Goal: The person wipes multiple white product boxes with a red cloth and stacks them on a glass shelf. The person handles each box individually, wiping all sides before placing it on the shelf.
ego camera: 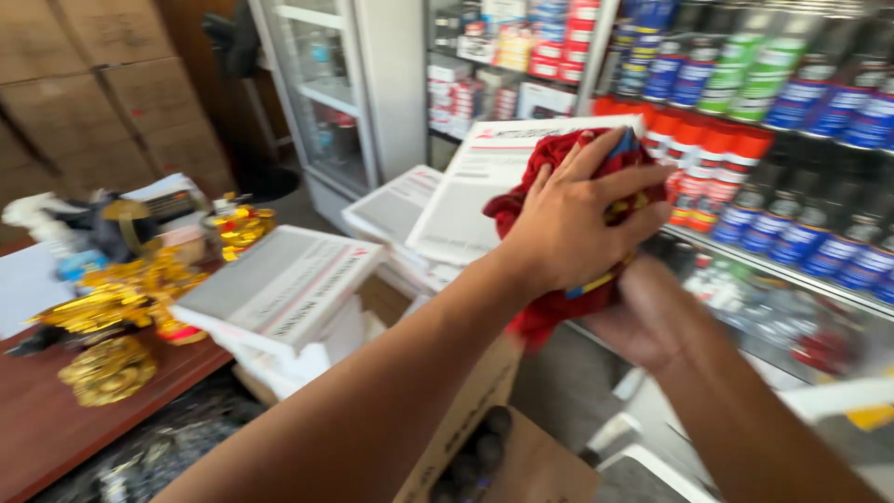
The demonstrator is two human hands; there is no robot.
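Note:
A crumpled red cloth with yellow and blue patches is bunched between my two hands in front of the shelves. My left hand lies over the top of it, fingers spread and pressing into the fabric. My right hand cups the bundle from below and is partly hidden by the cloth. Both forearms reach in from the bottom of the view.
Flat white boxes are stacked on and beside a brown table with gold ornaments. Shelves of spray cans fill the right. A glass-door cooler stands behind, cardboard cartons at left, an open carton below.

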